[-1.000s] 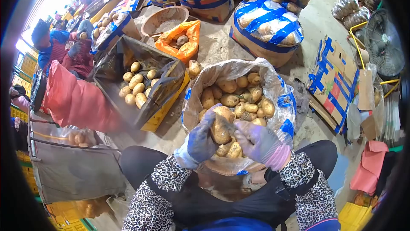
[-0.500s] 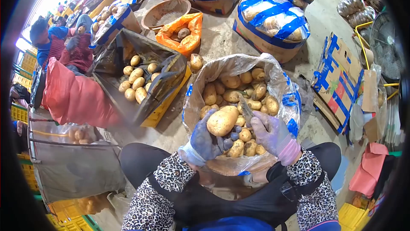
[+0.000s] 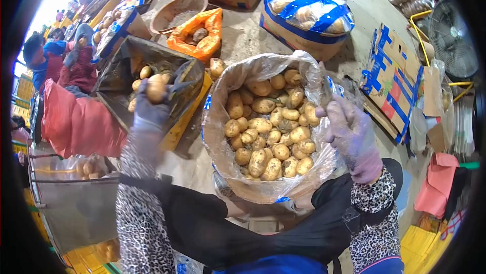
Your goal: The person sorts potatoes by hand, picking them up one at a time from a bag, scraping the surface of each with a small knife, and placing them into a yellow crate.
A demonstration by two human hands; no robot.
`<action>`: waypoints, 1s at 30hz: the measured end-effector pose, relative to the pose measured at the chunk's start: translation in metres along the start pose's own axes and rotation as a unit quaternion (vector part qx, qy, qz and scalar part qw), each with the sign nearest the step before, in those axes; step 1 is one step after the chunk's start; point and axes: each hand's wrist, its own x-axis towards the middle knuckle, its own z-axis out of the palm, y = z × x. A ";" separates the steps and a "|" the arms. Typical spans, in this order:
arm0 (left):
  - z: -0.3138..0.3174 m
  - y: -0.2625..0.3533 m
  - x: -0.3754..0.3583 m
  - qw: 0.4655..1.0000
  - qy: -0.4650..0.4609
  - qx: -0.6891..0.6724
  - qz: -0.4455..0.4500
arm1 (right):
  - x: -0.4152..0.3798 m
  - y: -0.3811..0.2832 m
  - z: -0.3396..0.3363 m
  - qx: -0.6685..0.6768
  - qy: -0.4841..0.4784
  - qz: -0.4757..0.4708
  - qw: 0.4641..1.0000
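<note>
My gloved left hand (image 3: 151, 114), somewhat blurred, is closed around a potato (image 3: 156, 89) over the near side of a black-lined crate (image 3: 114, 79) that has other potatoes in it. Above the right rim of a plastic-lined round container (image 3: 215, 157), my gloved right hand (image 3: 347, 124) grips a narrow blade-like tool (image 3: 325, 87), its tip pointing up and away. Many potatoes (image 3: 273, 137) lie inside the round container between my knees.
An orange bag (image 3: 210, 28) and a brown basin (image 3: 172, 13) stand beyond the crate. Taped, covered containers (image 3: 309, 36) are farther back. Flattened cardboard (image 3: 395, 81) and a fan (image 3: 452, 36) are at the right. Another person (image 3: 71, 66) sits at the left behind red cloth (image 3: 81, 124).
My left hand has carried the potato from above the round container leftward to the crate. My right hand has moved right and up with the tool. The view has shifted slightly.
</note>
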 end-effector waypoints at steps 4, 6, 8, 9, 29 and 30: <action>0.028 -0.038 0.012 0.915 -0.170 0.367 0.005 | -0.001 0.001 -0.020 -0.181 0.089 -0.115 0.973; 0.086 -0.104 -0.008 0.670 -0.350 0.652 0.055 | -0.002 -0.009 -0.025 -0.217 0.112 -0.146 0.959; 0.131 -0.209 -0.025 0.759 -0.180 0.551 -0.296 | -0.004 -0.003 -0.031 -0.201 0.125 -0.147 0.960; 0.097 -0.275 -0.002 0.655 -0.224 0.682 -0.235 | -0.004 -0.004 -0.035 -0.208 0.122 -0.133 0.962; 0.148 -0.207 -0.121 0.838 -0.332 0.266 -0.342 | -0.007 0.006 -0.052 -0.004 0.038 -0.004 0.999; 0.150 -0.184 -0.136 0.849 -0.316 0.249 -0.343 | -0.008 0.004 -0.044 0.038 0.005 0.002 0.999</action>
